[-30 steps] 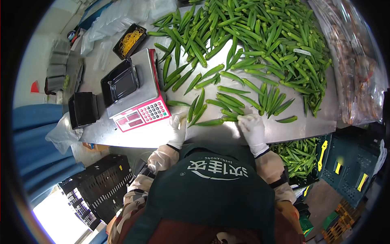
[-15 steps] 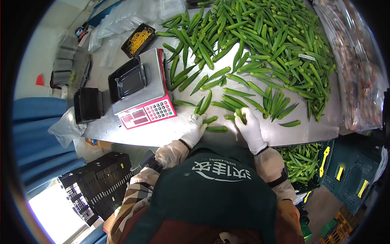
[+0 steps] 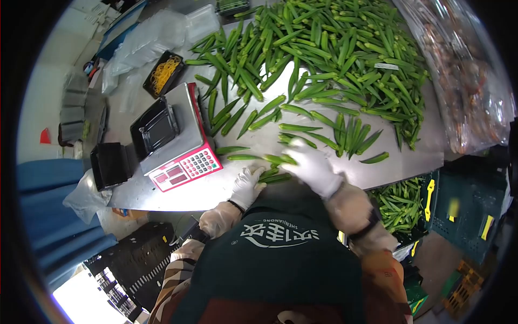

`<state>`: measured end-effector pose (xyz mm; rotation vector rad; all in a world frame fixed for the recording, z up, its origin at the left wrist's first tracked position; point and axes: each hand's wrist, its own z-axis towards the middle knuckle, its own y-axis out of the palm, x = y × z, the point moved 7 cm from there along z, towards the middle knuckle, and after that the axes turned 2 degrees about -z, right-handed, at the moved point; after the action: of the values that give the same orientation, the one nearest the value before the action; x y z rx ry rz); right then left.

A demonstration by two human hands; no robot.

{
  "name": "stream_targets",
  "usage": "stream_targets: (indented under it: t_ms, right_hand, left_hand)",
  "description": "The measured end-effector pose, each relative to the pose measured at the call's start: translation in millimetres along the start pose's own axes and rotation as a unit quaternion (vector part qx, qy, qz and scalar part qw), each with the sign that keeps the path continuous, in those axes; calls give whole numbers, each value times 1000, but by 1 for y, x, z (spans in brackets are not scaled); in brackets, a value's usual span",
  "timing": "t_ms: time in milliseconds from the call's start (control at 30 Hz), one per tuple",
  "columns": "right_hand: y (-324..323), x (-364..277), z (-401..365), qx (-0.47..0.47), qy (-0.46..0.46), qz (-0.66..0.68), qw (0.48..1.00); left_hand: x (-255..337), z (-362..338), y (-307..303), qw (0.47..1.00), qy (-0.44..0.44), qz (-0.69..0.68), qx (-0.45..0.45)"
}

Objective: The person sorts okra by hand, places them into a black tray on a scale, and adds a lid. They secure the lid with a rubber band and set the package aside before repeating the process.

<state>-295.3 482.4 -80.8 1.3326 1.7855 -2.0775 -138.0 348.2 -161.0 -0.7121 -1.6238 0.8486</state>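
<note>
My left hand, in a white glove, is at the front edge of the metal table. Its fingers and thumb close around the ends of a few okra pods. Just right of it, my right hand, also gloved, reaches in from the right with curled fingers. Green okra is held at its fingertips, partly covered by the glove. Beyond both hands, loose pods lie spread out before a large okra heap.
Left of my hands stands a red-and-white scale bearing a black tray. Another black tray sits beside it. Rubber bands fill a small tray behind. Plastic-wrapped goods line the right side; below is a crate of okra.
My right hand has moved left, closer to my left hand, bringing okra with it. The view has shifted, so the table contents appear further left. The scale and its tray keep their places.
</note>
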Motion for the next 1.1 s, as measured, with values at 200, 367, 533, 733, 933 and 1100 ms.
stream_targets:
  t_ms: [200, 367, 533, 733, 933, 1100]
  right_hand:
    - [-114, 130, -185, -87, 351, -100, 927]
    - [-119, 184, -195, 171, 392, -95, 899]
    - [-96, 91, -61, 249, 140, -104, 953]
    - [-15, 99, 65, 230, 75, -101, 965]
    - [11, 98, 74, 120, 169, -116, 971]
    - [-38, 101, -31, 101, 200, 480, 848]
  left_hand:
    - [0, 8, 0, 1000, 29, -2, 8]
    - [7, 15, -4, 1000, 28, 1, 3]
    - [8, 16, -6, 1000, 18, -14, -13]
    - [7, 17, -5, 999, 0, -9, -42]
    - [5, 19, -3, 999, 0, -9, -48]
    - [8, 23, -5, 997, -23, -31, -65]
